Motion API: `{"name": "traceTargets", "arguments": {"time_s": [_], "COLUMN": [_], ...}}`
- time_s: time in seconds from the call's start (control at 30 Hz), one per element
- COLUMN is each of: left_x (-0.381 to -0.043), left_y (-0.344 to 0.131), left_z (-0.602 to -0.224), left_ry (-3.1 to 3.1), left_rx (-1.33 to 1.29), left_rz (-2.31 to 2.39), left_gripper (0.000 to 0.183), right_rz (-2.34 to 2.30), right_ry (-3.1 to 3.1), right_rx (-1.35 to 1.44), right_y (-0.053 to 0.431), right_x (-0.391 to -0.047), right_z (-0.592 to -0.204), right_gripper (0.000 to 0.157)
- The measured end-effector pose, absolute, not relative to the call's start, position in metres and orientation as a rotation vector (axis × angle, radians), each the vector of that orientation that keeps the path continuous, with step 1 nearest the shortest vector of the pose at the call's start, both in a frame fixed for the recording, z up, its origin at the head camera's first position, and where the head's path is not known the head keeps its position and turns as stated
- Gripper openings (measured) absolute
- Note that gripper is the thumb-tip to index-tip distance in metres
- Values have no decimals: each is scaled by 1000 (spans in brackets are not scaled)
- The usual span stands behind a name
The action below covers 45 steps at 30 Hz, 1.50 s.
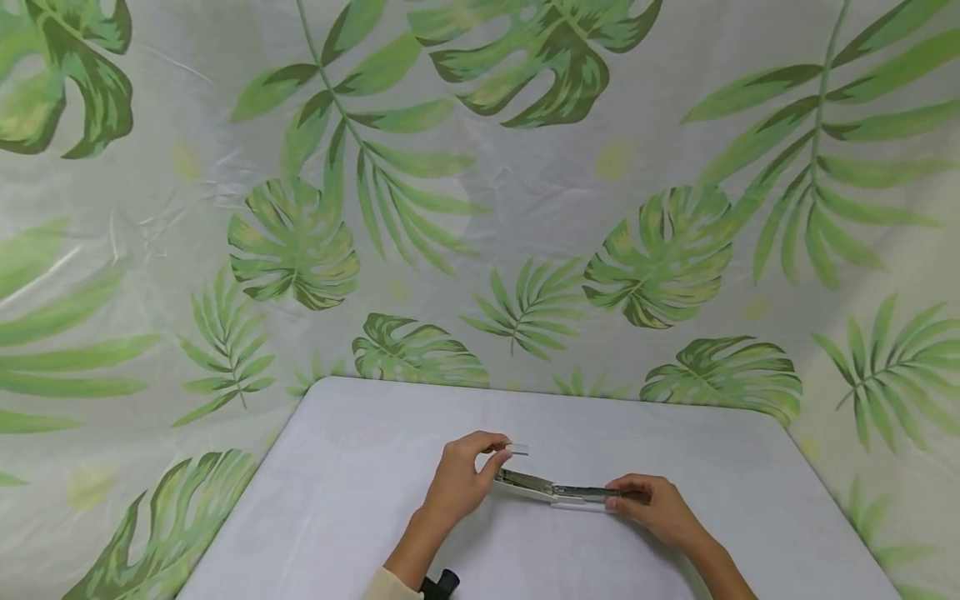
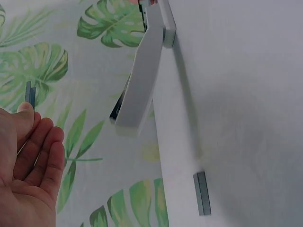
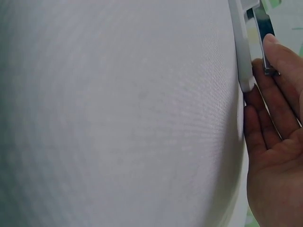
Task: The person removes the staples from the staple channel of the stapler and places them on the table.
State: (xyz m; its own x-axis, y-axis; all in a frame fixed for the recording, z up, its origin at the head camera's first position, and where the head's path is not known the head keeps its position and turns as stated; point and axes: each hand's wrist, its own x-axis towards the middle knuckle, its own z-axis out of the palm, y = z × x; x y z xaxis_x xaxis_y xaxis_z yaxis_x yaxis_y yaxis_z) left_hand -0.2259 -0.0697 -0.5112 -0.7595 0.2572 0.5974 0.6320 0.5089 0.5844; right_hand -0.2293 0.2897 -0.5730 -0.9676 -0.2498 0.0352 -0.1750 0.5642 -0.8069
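An opened white stapler (image 1: 525, 487) stretches between the hands, its metal inside facing up in the head view. My left hand (image 1: 457, 479) pinches a short strip of staples (image 2: 31, 93) between thumb and fingers, just above the stapler's left end. The right hand (image 1: 656, 504) grips the stapler's other end, with the thumb on the metal rail (image 3: 265, 40) and fingers beside the white base (image 3: 244, 61). A second strip of staples (image 2: 202, 194) lies on the table in the left wrist view.
A white-covered table (image 1: 337, 483) lies under the hands, its far edge against a leaf-patterned curtain (image 1: 525, 208). A black device (image 1: 442, 583) sits by the left wrist at the bottom of the head view.
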Motion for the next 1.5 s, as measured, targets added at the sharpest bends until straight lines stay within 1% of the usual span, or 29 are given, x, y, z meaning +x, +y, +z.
{"name": "traceTargets", "arguments": {"time_s": [0.43,0.83,1.13,1.5], "left_x": [-224,-229,-233,-236], "left_y": [-113,-152,-180,-197], "left_z": [-507,-517,-531,-550], "left_ry": [-2340,-2426,-2463,-2538], "left_rx": [-590,-505,-588,-583], "left_rz": [-1228,-1205,-1216,-1185], "left_gripper": [19,19,22,22], "right_rz": [-1360,-1358,-1340,-1330], "right_ry": [2722,2715,2726,2735], "right_rx": [-371,-346,-360,-376], "right_y": [288,288,289,289], "right_x": [-231,-229,-230,-231], "right_z": [-571,-572,-571,-573], "right_gripper": [28,28,27,27]}}
